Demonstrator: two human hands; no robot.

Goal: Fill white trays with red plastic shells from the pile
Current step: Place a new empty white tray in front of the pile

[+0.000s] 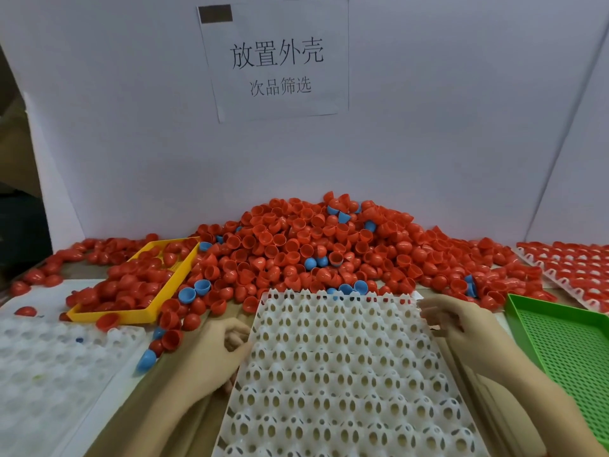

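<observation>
A white tray [342, 367] with rows of empty cup holes lies in front of me, its far edge against the pile. My left hand [217, 344] grips its left edge. My right hand [461, 324] holds its right edge near the far corner. A big pile of red plastic shells [316, 245] spreads across the table behind the tray, with a few blue shells [194, 291] mixed in.
A yellow tray [155, 311] of red shells sits at the left, tilted on the pile. White trays [49, 367] are stacked at the near left. A green perforated tray [566, 344] is at the right. Filled trays [573, 268] lie far right. A white board with a paper sign stands behind.
</observation>
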